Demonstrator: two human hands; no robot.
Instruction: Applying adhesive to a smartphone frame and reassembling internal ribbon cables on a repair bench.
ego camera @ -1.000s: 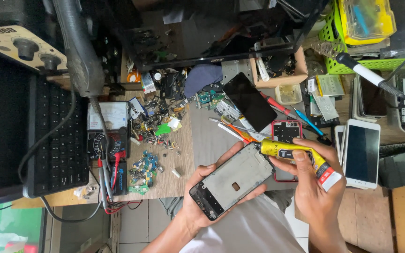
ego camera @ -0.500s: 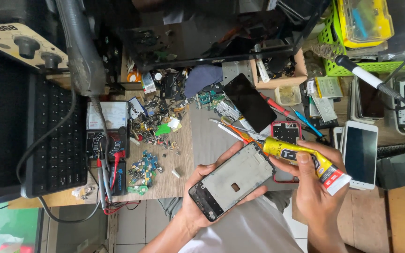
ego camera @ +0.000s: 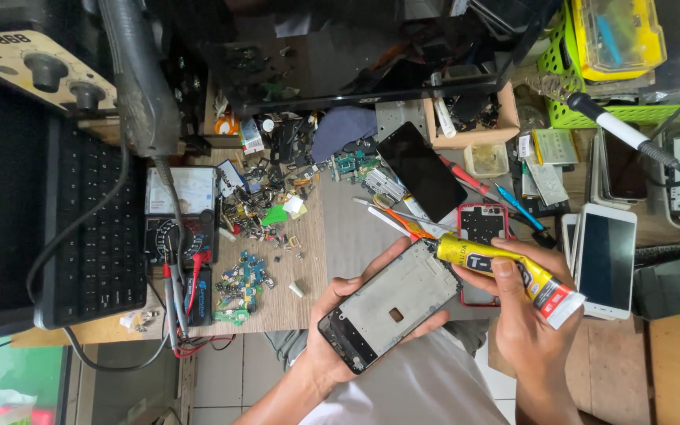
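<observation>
L hand [ego camera: 332, 334] holds phone frame [ego camera: 391, 305], R hand [ego camera: 525, 315] glue tube [ego camera: 505, 271].

Cluttered wooden workbench [ego camera: 301, 303], pale tiled floor [ego camera: 222, 370] beneath, black keyboard [ego camera: 100, 236] at left, even light

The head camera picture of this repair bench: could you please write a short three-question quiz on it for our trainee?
1. True or false: the left hand holds the dark rectangular phone frame with a grey metal inner plate.
2. Which end of the yellow squeezable glue tube in the right hand meets the frame? A) the nozzle end B) the flat crimped end
3. What lies on the bench just right of the right hand: the white phone with a dark blank screen, or the black keyboard?

Key
1. True.
2. A; the tip sits at the frame's upper corner.
3. The white phone; the keyboard lies far to the left.
</observation>
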